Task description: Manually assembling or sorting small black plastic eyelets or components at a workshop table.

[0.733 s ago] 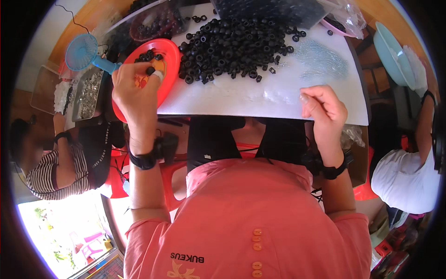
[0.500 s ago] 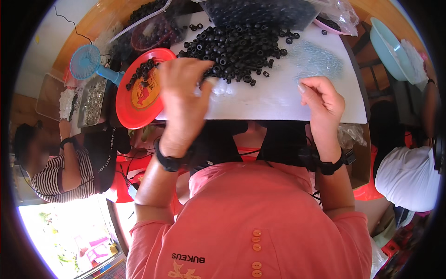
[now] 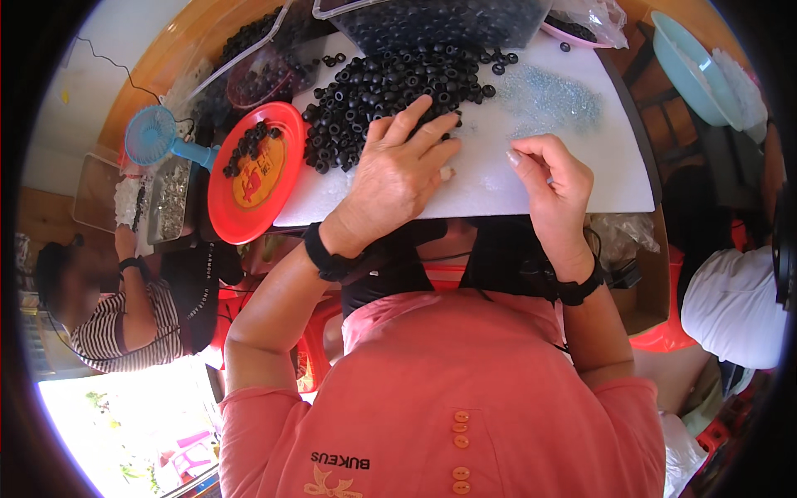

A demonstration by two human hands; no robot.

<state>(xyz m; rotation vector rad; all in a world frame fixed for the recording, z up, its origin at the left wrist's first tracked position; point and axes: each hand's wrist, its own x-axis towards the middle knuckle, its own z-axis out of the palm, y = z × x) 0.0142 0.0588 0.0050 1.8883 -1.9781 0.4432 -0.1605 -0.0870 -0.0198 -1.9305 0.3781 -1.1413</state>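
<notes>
A large heap of small black ring-shaped pieces [image 3: 390, 87] lies on the white tabletop [image 3: 490, 189]. My left hand [image 3: 398, 170] reaches over the heap's near edge, fingers spread, with the fingertips on or just above the pieces. Something pale shows at its thumb tip. Over the right side of the table, my right hand [image 3: 558, 178] has thumb and forefinger pinched together and the other fingers curled; whatever they hold is too small to see. Just beyond it is a scatter of tiny clear bluish pieces [image 3: 552, 100]. At the left, a red plate [image 3: 222, 207] holds several black pieces.
A clear bin [image 3: 440, 25] of black pieces stands behind the heap. Left of the plate are a blue handheld fan [image 3: 151, 137] and a metal tray [image 3: 173, 199]. A light blue basin [image 3: 693, 70] is at far right. Co-workers sit on both sides.
My left hand has moved right from beside the red plate onto the near edge of the black heap. My right hand has shifted slightly left, still pinched.
</notes>
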